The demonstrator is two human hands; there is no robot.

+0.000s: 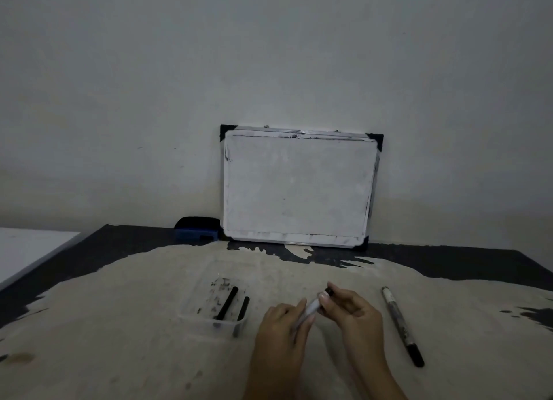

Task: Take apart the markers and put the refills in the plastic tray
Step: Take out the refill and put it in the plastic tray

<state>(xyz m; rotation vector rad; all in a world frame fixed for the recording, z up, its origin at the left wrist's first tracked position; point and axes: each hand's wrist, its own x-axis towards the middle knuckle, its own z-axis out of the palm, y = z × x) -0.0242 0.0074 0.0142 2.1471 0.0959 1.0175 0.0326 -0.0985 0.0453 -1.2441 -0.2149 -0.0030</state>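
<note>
Pinching the dark end piece of a white marker (311, 309) with right-hand fingertips (324, 298), right hand (351, 313) closing round it; gripping the barrel in the curled left hand (282, 325). Working just right of the clear plastic tray (191, 316), already holding two black refills (228, 302). Likely loosening the end to free the refill. Next: pulling the ends apart, then carrying the refill leftward into the tray. Leaving another marker (402, 325) waiting farther right.
</note>
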